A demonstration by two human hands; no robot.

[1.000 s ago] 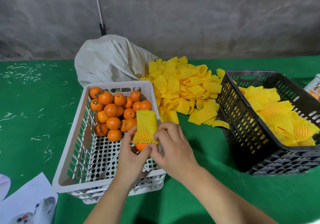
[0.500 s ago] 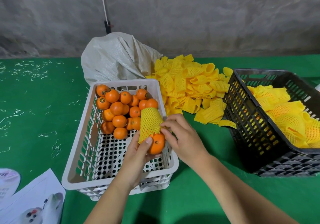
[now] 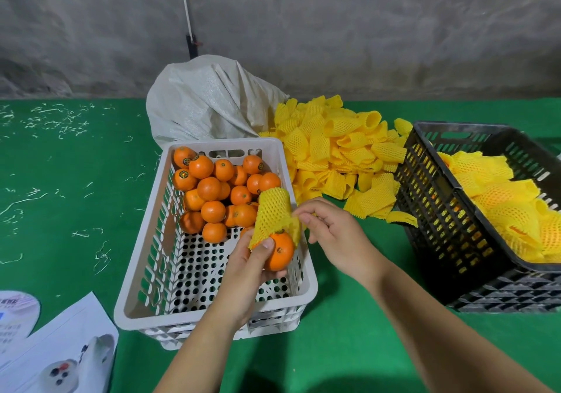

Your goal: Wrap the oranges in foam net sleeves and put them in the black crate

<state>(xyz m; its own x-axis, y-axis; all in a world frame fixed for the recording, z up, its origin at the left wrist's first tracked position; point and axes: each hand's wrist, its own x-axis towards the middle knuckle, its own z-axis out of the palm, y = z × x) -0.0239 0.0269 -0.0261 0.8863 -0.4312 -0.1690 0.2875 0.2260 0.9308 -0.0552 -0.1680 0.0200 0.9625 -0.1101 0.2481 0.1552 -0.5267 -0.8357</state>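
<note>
My left hand (image 3: 250,263) holds an orange (image 3: 280,251) over the white crate (image 3: 212,316), thumb pressed on the lower edge of a yellow foam net sleeve (image 3: 271,213) that sits on the orange's top. My right hand (image 3: 334,234) pinches the sleeve's right edge with curled fingers. Several bare oranges (image 3: 220,189) fill the far end of the white crate. The black crate (image 3: 449,219) at the right holds several wrapped oranges (image 3: 510,207).
A heap of loose yellow sleeves (image 3: 340,152) lies between the two crates. A grey woven sack (image 3: 206,98) sits behind the white crate. White papers (image 3: 54,347) lie at the lower left on the green table (image 3: 66,210), scattered with pale shreds.
The orange has come further out of the sleeve's lower end and now shows mostly bare. Both hands have shifted right in view, and my right hand has moved to the sleeve's right edge.
</note>
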